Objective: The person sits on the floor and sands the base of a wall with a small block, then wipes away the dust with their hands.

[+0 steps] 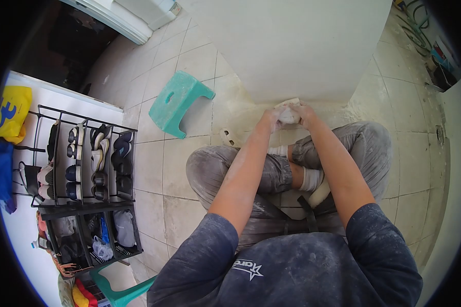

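Note:
Both hands meet in front of me, close to the bottom edge of a white wall panel (297, 56). Between them is a whitish, dusty bundle (289, 116), soft-looking and too small in view for its kind to show. My left hand (272, 118) closes around its left side, and my right hand (306, 113) is wrapped round its right side. Just beyond the fingers, a pale flat edge (288, 102) shows against the foot of the panel. White dust covers my hands, forearms and grey trousers (363, 153). I sit cross-legged on the tiles.
A green plastic stool (176, 100) stands ahead on the left, with a pale clog (227, 137) near it on the tiled floor (179, 215). At left is a black shoe rack (82, 202). Another green stool (123, 294) is at lower left. A coiled hose (414, 25) lies far right.

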`<state>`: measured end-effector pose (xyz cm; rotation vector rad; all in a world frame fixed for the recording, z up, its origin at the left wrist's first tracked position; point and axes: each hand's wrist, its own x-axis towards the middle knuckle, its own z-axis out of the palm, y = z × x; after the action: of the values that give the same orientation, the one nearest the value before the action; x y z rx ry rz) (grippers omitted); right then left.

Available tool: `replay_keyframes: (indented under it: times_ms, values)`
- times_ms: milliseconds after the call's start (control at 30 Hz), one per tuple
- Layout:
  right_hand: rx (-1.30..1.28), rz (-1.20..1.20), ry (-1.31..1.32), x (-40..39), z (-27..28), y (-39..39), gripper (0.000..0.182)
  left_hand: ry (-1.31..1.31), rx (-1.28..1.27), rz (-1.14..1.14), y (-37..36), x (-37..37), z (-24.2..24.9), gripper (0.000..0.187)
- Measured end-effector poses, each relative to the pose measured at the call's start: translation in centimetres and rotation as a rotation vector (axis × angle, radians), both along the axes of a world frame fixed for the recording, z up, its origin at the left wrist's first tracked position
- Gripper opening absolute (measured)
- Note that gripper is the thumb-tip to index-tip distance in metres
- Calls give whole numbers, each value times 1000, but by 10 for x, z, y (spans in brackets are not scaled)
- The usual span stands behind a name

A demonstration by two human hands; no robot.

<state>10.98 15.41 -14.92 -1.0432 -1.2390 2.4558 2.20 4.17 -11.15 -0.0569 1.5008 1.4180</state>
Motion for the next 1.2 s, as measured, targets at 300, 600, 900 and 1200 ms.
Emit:
replay_keyframes:
  times_ms: [300, 600, 900, 1200]
  values:
    - [175, 159, 203, 21, 37, -21, 37, 268, 429, 117, -19, 1, 0, 33]
    - [-156, 99, 189, 24, 26, -18, 34, 262, 333, 43, -23, 14, -6, 33]
    - [-118, 399, -170, 17, 8, -17, 25, 101, -70, 125, -20, -4, -51, 34]
    - [-85, -21, -113, -12, -7, -11, 21, 77, 59, 214, 5, 9, -18, 30]
